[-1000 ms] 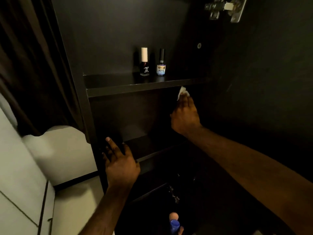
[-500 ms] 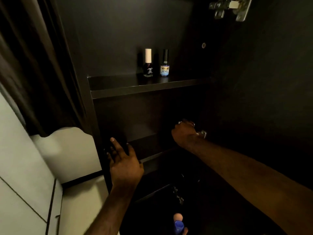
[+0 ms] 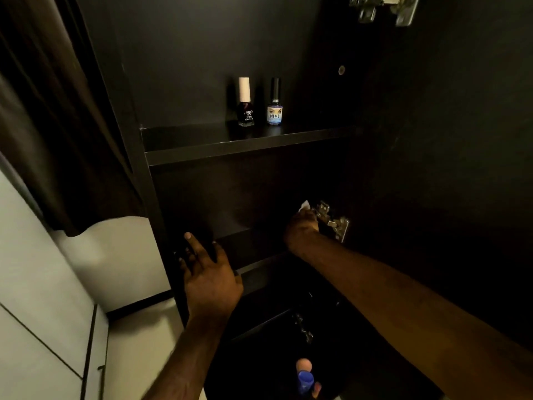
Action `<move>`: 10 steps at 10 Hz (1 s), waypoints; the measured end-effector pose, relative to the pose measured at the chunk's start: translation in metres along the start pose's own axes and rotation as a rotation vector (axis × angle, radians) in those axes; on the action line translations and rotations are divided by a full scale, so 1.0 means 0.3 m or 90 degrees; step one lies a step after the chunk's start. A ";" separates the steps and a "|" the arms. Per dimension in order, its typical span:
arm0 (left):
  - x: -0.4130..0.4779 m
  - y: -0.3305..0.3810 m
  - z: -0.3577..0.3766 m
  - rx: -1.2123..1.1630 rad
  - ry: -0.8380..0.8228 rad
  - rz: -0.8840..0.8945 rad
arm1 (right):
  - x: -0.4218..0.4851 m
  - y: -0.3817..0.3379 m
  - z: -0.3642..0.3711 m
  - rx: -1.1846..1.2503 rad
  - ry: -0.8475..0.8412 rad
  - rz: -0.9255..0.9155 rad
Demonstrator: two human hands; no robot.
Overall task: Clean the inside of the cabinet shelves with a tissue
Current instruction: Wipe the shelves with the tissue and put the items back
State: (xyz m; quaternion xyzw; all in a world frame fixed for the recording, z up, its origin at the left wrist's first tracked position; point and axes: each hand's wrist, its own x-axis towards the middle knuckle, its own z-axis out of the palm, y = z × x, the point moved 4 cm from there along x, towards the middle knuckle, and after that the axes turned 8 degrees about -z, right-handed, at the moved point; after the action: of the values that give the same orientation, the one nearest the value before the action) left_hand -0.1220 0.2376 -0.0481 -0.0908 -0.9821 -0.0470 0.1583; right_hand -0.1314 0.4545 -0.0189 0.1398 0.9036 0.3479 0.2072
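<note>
The right hand (image 3: 301, 228), fingers curling round the tissue (image 3: 305, 204), is apparently wiping beside the hinge (image 3: 331, 220), the left hand (image 3: 212, 274) spreading wide fingers by the shelf (image 3: 253, 246), which probably needs sweeping next.

The tissue (image 3: 305, 204) is mostly hidden by the right hand (image 3: 301, 230).

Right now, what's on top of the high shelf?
Two little bottles stand upright, side by side, on the shelf: the pale-cap bottle and the black-cap bottle. The shelf's right end is too dark to see.
</note>
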 end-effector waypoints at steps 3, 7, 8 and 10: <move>0.002 -0.002 0.009 -0.008 0.012 0.002 | -0.111 0.009 -0.090 0.270 0.036 0.061; 0.002 -0.004 0.008 0.017 0.008 -0.021 | -0.237 0.120 -0.234 2.058 0.429 -0.095; 0.001 -0.001 0.014 0.025 0.025 -0.002 | -0.345 0.160 -0.329 2.253 0.413 -0.245; 0.002 -0.015 0.039 -0.007 0.025 0.017 | -0.435 0.149 -0.508 2.277 0.279 -0.625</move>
State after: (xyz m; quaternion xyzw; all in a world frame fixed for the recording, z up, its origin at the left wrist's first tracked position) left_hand -0.1270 0.2347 -0.0592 -0.1041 -0.9772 -0.0524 0.1777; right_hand -0.0844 0.3479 0.1504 0.1174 -0.1131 0.9656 0.2026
